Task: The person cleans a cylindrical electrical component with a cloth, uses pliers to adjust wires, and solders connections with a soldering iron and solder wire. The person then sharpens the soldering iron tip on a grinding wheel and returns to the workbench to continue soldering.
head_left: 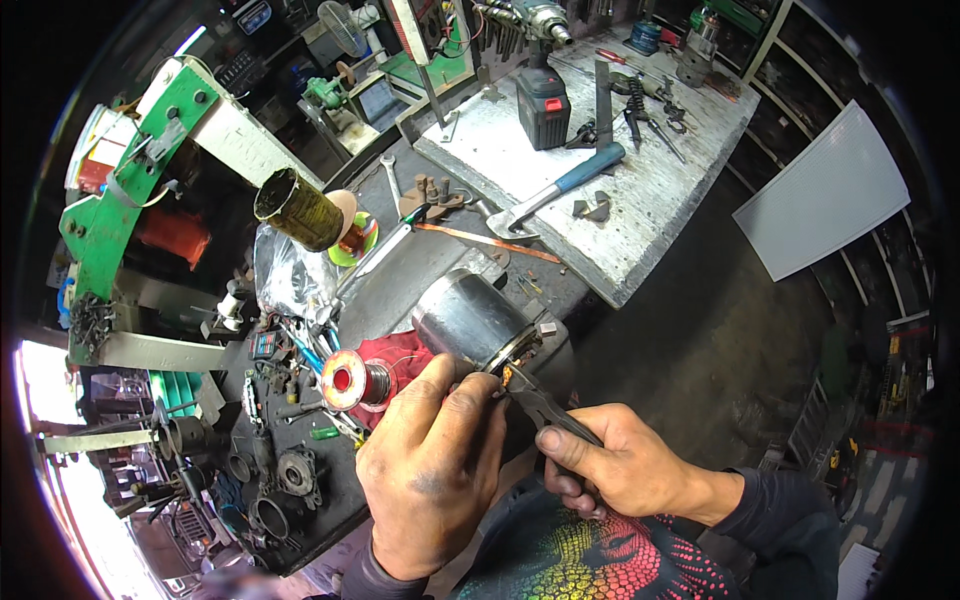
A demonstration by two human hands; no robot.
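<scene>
A shiny metal cylinder [470,312], like a motor housing, lies on the bench with its open end toward me. Copper-coloured wire [508,376] shows at that end. My right hand [625,462] is closed round the handles of dark pliers [538,402], whose jaws are at the wire. Beside the jaws, my left hand [430,465] has its fingers bent and pinched together against the cylinder's end; what they hold is hidden. A spool of solder wire [355,380] sits left of this hand, next to a red cloth [405,350].
On the raised white board [560,185] are a hammer [565,190], a cordless power tool [543,105] and several small tools. Left of the cylinder stand a grimy can [300,212] and a plastic bag [290,275]. Metal parts [298,472] cover the bench's left side.
</scene>
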